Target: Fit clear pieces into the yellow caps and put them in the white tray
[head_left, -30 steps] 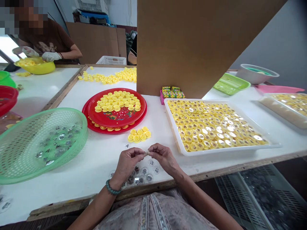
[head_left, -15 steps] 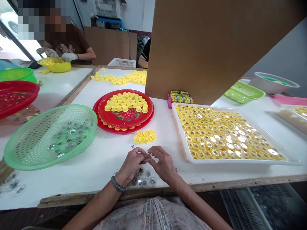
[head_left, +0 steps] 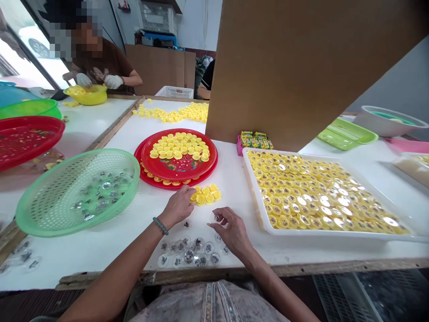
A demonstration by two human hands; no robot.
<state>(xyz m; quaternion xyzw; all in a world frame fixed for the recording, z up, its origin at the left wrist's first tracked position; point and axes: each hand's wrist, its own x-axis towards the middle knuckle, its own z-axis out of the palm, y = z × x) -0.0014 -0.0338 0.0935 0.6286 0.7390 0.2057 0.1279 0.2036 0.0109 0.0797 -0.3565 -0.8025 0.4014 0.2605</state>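
One red tray (head_left: 27, 138) juts in at the far left over a white table (head_left: 134, 252) edged with wood. Behind it, across the table, a co-worker's white-gloved hands (head_left: 113, 82) are at a yellow bowl (head_left: 95, 97) filled with yellow pieces. Nearer, a pale green colander (head_left: 47, 192) tilts towards the table's near left corner, clear discs with dark prints lying in it. To its right, two red plates (head_left: 161, 166) are stacked, small yellow cups (head_left: 179, 146) covering the back of the upper one.

Just in front of the plates, the person's left hand (head_left: 177, 206), a beaded bracelet (head_left: 161, 226) at its wrist, reaches in from the near edge. Its fingers bend close together at the left end of a loose cluster of yellow cups (head_left: 205, 195); I cannot tell whether they pinch one. Below, a group of clear printed discs (head_left: 189, 256) lies along the near edge.

Right of these, the right hand (head_left: 231, 228) hovers with thumb and forefinger spread; a small dark-marked piece (head_left: 217, 218) shows at the fingers, its hold unclear to me. Beyond stands a pink box (head_left: 239, 147) of packets; further right, a white tray (head_left: 335, 233) carries rows of glossy yellow pieces.
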